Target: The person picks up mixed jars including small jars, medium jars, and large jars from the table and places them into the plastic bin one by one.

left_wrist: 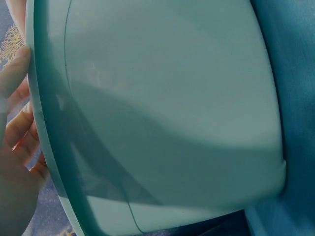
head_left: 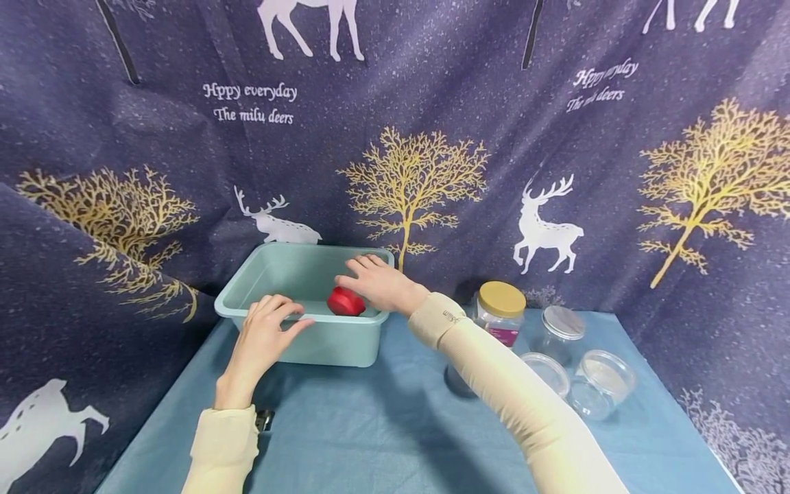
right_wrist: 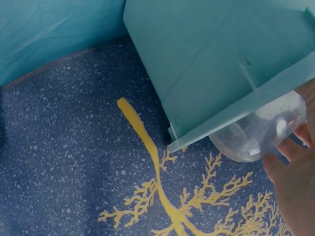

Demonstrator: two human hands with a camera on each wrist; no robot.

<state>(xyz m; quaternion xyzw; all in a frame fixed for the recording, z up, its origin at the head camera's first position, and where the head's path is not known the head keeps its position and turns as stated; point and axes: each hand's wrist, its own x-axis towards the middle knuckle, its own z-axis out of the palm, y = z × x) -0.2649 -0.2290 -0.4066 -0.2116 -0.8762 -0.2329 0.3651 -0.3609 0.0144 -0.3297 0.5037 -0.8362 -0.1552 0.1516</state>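
The teal tub [head_left: 321, 343] stands on the bench [head_left: 395, 439] against the deer-print backdrop [head_left: 432, 103]. The left hand [head_left: 265, 336] grips the tub's near rim, fingers curled over it. The right hand [head_left: 379, 281] reaches inside the tub, holding a clear jar [right_wrist: 261, 135] with a red lid [head_left: 344, 302]. Other jars [head_left: 500, 312] stand right of the tub.

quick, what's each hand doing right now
Left hand: grips the near rim of the green tub.
Right hand: holds a clear jar with a red lid over the tub, fingers curled round it.
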